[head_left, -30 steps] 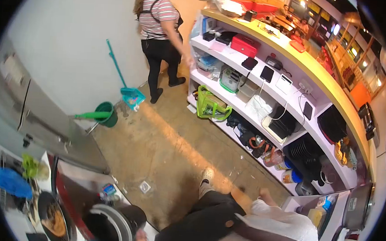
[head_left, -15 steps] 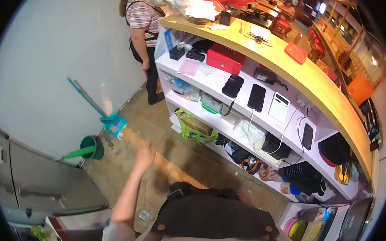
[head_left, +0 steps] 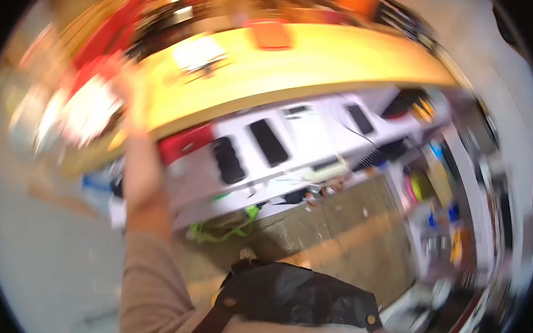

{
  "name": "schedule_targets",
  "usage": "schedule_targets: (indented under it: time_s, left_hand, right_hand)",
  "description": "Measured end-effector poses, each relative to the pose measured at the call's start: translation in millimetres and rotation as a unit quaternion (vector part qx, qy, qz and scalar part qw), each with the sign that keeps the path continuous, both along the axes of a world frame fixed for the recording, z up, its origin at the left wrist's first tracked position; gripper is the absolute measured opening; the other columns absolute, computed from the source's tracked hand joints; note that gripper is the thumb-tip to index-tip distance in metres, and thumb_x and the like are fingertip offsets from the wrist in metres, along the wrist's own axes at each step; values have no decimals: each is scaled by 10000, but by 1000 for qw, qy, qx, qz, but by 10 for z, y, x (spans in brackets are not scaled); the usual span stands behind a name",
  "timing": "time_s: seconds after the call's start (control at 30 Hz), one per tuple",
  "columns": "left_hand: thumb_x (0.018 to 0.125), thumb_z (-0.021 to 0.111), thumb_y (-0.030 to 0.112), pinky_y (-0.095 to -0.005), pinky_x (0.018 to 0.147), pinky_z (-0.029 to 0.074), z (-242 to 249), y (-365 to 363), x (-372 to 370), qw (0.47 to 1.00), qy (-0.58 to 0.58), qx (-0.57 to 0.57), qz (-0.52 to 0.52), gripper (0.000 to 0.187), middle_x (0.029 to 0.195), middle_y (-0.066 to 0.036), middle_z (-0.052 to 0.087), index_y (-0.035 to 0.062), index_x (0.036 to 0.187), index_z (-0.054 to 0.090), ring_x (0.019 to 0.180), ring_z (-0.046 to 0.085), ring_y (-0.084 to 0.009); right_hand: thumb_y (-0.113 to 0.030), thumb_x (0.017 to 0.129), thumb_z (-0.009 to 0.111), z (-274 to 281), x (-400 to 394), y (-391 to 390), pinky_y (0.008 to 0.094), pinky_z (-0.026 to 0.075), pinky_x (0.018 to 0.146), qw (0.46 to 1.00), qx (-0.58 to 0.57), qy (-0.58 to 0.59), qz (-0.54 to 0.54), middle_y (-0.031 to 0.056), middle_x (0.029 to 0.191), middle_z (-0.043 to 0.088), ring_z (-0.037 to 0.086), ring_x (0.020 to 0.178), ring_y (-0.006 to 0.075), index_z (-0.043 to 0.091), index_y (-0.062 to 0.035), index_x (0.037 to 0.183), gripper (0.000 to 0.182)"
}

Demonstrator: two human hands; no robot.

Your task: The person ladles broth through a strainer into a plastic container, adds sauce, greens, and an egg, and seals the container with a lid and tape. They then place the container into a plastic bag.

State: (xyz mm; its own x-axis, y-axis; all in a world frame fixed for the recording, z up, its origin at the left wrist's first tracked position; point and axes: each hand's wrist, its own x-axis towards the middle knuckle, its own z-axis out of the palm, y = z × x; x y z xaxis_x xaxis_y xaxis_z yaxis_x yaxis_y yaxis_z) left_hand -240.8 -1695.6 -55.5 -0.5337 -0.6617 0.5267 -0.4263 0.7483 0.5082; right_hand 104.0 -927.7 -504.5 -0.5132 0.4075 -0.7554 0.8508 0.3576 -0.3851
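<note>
My left hand is raised over the left end of the yellow counter top, beside a red basket holding white papers. Motion smears its fingers, so whether it holds anything is unclear. On the shelf below the counter lie a dark phone-like device, a black phone and a white calculator. A red cash box sits partly behind my forearm. My right hand is out of view.
A red tray and a white paper or pad rest on the counter. Another black phone lies further right. A green bag is low under the shelves. Side shelves stand at the right.
My left hand has risen from above the floor to the counter. The view has turned and moved closer to the counter. The other person is no longer visible.
</note>
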Motion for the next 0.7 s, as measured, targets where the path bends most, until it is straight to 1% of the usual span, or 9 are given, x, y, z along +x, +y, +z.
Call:
schedule_targets:
  time_s: [0.13, 0.2, 0.3, 0.4, 0.47, 0.5, 0.57, 0.63, 0.7]
  left_hand:
    - [788, 640, 420, -451, 798, 406, -204, -410, -432, 991, -33, -14, -131, 777, 1040, -204, 504, 39, 1351, 264, 954, 499, -305]
    - [792, 632, 429, -453, 821, 383, -272, -311, -653, 984, -32, -23, -175, 788, 1075, -201, 469, 42, 1358, 245, 987, 460, -306]
    - [798, 621, 442, -457, 856, 348, -233, 232, -621, 975, -25, -29, -218, 804, 1127, -196, 416, 46, 1369, 216, 1037, 401, -307]
    - [804, 609, 454, -460, 892, 314, -34, 1078, -186, 968, -18, -38, -248, 821, 1179, -191, 363, 50, 1380, 187, 1086, 342, -308]
    - [808, 601, 463, -462, 915, 291, 66, 1674, 135, 958, -14, -31, -286, 832, 1214, -188, 327, 53, 1388, 168, 1119, 303, -308]
    - [810, 598, 467, -463, 927, 279, 100, 1995, 302, 952, -15, -25, -303, 837, 1231, -186, 309, 54, 1392, 158, 1136, 284, -308]
    - [815, 590, 476, -466, 950, 256, 192, 2599, 656, 938, -22, -5, -345, 849, 1266, -183, 274, 57, 1399, 139, 1169, 244, -309]
    - [819, 582, 484, -468, 974, 233, 298, 3215, 1058, 924, -30, 11, -381, 860, 1301, -180, 239, 60, 1406, 120, 1201, 205, -309]
    - [823, 575, 493, -470, 997, 210, 391, 3793, 1421, 912, -40, 33, -407, 871, 1336, -177, 203, 63, 1414, 100, 1234, 166, -310]
  right_hand:
    - [-262, 840, 533, -46, 1281, -306, 390, 511, 565, 993, 47, -95, -41, 108, 835, 609, 613, 649, 255, 571, -68, 1045, 285]
    - [-253, 828, 537, -85, 1603, -513, 392, 514, 554, 991, 38, -115, -54, 109, 826, 616, 618, 637, 257, 586, -59, 1027, 282]
    - [-239, 809, 545, -130, 1740, -703, 393, 517, 538, 989, 29, -86, -121, 109, 813, 626, 625, 618, 260, 608, -45, 999, 278]
    - [-247, 794, 540, -213, 1474, -544, 389, 521, 527, 980, -13, -70, -187, 112, 792, 634, 634, 614, 260, 615, -40, 995, 298]
    - [-248, 782, 547, -41, 1251, -394, 383, 527, 622, 993, -36, -69, -94, 116, 846, 652, 646, 709, 272, 617, -44, 1000, 307]
    - [-257, 781, 550, -28, 1204, -275, 381, 514, 662, 995, -28, -48, -85, 119, 864, 654, 638, 752, 279, 621, -52, 1000, 307]
    - [-274, 780, 555, -45, 1206, -78, 376, 488, 742, 993, 19, 33, -115, 124, 900, 657, 621, 837, 293, 627, -69, 998, 308]
    - [-292, 778, 560, 3, 1255, 181, 372, 462, 823, 988, 35, 77, -130, 129, 936, 660, 605, 922, 307, 633, -86, 997, 309]
    - [-282, 779, 568, 130, 1270, 489, 386, 464, 793, 991, 9, 99, -93, 138, 926, 654, 607, 891, 307, 628, -87, 962, 274]
